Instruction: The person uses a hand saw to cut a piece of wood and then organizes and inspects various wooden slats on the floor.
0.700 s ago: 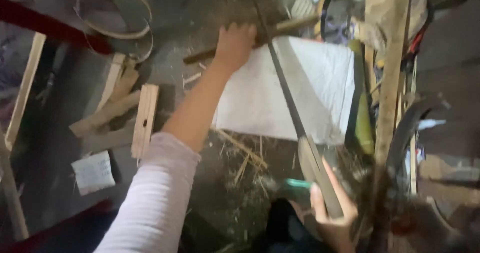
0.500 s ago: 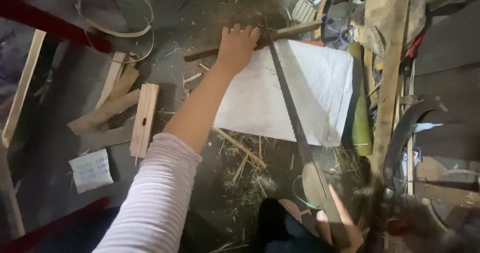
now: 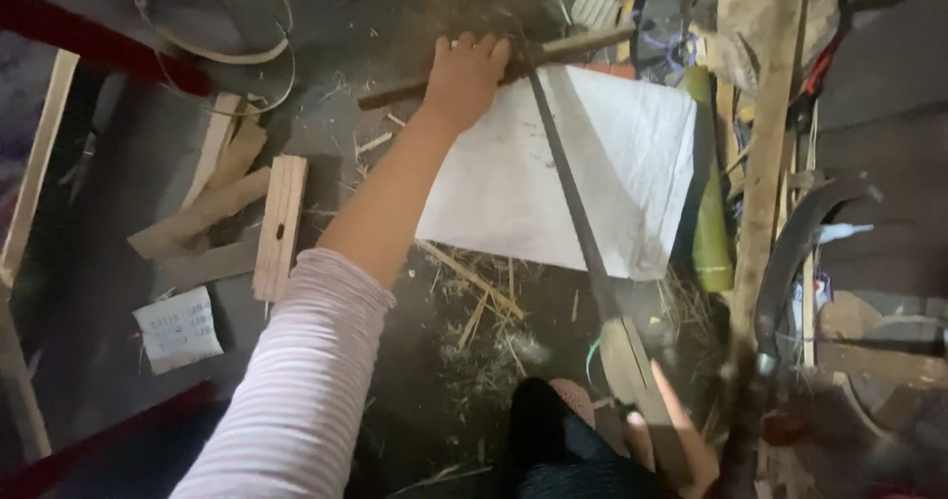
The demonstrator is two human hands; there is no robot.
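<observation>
Item: sawing set-up on a dusty workshop floor.

We are pressing our left hand (image 3: 464, 76) down on a long brown wooden stick (image 3: 395, 92) lying crosswise; the fingers are curling over it, closed on the wood, pinning it to the ground.

We are gripping with our right hand (image 3: 664, 438) the pale wooden handle of a long thin dark-bladed handsaw (image 3: 573, 213). The fingers seem wrapped around the handle, though the lower frame edge is cutting off part of the hand. The blade is running away from that grip, its far end meeting the stick just beside the left-hand fingers.

Under the blade, between the two grips: a white woven sack sheet (image 3: 513, 183), spread flat. Beyond the right-hand grip, outward: a green bottle-shaped piece (image 3: 709, 232) and a curved dark sickle blade (image 3: 800, 242). Outward of the left forearm: a short pale wooden block (image 3: 279, 225), loose offcuts, a white printed paper scrap (image 3: 176, 328).

Step in hand, by our judgement: cutting the stick. The next stroke is calling for steady downward pressure and fingers kept off the blade line.
</observation>
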